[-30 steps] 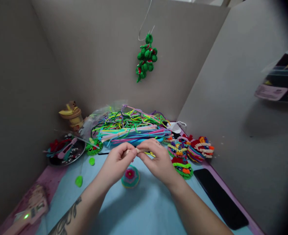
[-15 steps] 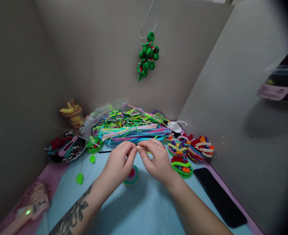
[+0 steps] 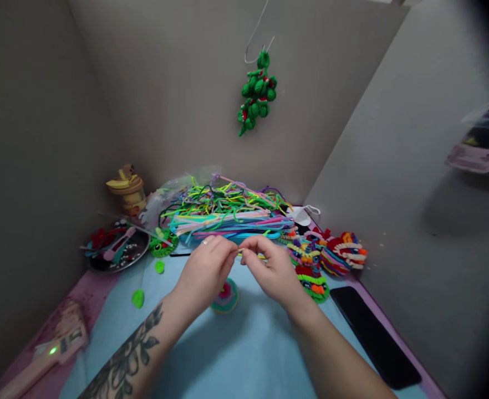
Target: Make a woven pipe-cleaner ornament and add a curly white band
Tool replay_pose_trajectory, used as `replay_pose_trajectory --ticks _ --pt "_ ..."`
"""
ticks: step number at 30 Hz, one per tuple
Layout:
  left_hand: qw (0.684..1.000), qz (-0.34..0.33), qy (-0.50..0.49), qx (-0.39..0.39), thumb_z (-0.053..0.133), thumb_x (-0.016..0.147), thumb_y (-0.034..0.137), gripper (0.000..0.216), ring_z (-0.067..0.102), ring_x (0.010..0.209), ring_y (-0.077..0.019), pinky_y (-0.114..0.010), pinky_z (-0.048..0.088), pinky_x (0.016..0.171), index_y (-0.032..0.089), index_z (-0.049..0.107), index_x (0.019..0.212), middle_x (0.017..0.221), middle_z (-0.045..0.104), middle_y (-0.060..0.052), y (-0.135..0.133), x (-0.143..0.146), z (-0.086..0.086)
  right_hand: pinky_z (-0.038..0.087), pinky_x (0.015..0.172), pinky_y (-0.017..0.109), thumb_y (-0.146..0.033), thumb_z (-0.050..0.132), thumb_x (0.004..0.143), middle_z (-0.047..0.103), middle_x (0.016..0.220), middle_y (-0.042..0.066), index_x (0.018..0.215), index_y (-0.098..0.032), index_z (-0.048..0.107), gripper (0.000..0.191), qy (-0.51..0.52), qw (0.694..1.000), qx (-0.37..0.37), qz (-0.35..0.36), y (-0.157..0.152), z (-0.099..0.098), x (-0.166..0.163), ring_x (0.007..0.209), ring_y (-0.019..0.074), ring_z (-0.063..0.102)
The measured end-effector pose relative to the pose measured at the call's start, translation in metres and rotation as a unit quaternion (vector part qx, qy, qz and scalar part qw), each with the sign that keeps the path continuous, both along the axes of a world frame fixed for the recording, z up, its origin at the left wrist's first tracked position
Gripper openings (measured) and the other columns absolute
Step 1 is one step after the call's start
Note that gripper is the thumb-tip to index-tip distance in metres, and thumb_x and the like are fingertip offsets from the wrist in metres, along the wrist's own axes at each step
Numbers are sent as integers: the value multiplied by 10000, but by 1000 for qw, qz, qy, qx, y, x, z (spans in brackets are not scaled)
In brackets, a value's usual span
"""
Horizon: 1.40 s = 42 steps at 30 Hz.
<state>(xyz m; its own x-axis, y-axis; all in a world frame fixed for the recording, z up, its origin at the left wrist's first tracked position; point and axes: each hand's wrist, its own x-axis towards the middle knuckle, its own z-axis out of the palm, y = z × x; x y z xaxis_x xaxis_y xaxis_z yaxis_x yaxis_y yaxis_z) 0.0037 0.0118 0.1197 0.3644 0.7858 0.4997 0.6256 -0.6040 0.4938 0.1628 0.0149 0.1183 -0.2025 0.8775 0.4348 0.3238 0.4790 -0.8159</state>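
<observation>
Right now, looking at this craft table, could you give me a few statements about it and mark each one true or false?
1. The left hand and the right hand both pinch a small pale piece between their fingertips. True.
2. The black phone lies to the left of the hands. False: it lies to their right, near the table edge.
3. A green ornament hangs on the back wall above the pile of pipe cleaners. True.
4. The round coiled disc sits on top of that pile. False: it lies on the blue mat, just below the hands.
</observation>
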Motion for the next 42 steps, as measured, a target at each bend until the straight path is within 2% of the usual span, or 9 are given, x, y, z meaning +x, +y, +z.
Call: replay_pose_trajectory --ticks 4,7,11,16,21,25,29,35,42 --pt "992 -16 -84 -97 437 917 263 157 529 772 -161 -284 421 704 184 570 885 834 595 -32 -1 0 2 473 626 235 -205 527 838 644 750 5 831 -186 587 63 35 999 -16 -7 2 -2 0 696 138 609" --pt "957 -44 -195 -208 394 931 319 252 534 771 -149 -267 444 680 190 524 1104 895 590 -34 -3 1 5 482 644 245 -205 503 860 644 799 16 870 -193 568 67 85 996 -3 -14 4 -6 1 723 142 609" --pt "922 -79 -279 -258 389 927 347 360 520 738 -140 -266 442 679 164 423 1236 847 574 -30 -4 3 8 469 630 254 -188 440 898 613 796 17 893 -202 575 136 74 996 42 -4 3 -3 3 713 138 577" --pt "929 -71 -250 -263 414 924 324 373 524 725 -141 -275 435 691 165 378 1260 762 558 -2 -7 3 9 455 622 257 -182 539 874 574 811 26 878 -213 634 100 2 991 132 15 2 0 3 784 156 550" --pt "918 -90 -251 -293 451 905 328 267 550 719 -137 -256 435 651 175 454 1125 767 592 -6 -8 3 11 470 705 278 -128 538 873 539 838 27 874 -214 634 129 -9 983 184 27 4 -5 4 804 148 547" --pt "899 -83 -275 -330 524 858 353 209 577 706 -138 -240 441 615 161 531 941 751 607 -16 -3 3 11 466 693 276 -114 502 883 539 801 21 831 -213 613 157 -18 981 194 27 4 -5 4 787 149 549" --pt "908 -50 -286 -304 582 812 359 207 552 663 -129 -241 438 621 152 582 808 694 591 -3 0 2 9 467 694 289 -125 503 872 550 805 25 825 -214 605 143 -30 981 191 12 3 -4 2 789 157 553" --pt "924 -8 -293 -244 632 786 361 201 523 652 -117 -226 432 602 163 596 798 728 587 3 -1 3 5 464 709 300 -127 520 845 589 815 42 836 -194 579 91 -36 979 200 -34 1 -4 -1 807 170 556" --pt "927 -2 -286 -244 610 803 351 192 551 652 -128 -242 462 620 159 619 813 708 604 -2 -2 3 4 468 721 316 -128 482 883 631 814 54 860 -197 615 152 -54 979 197 -30 1 -4 -2 801 180 576"
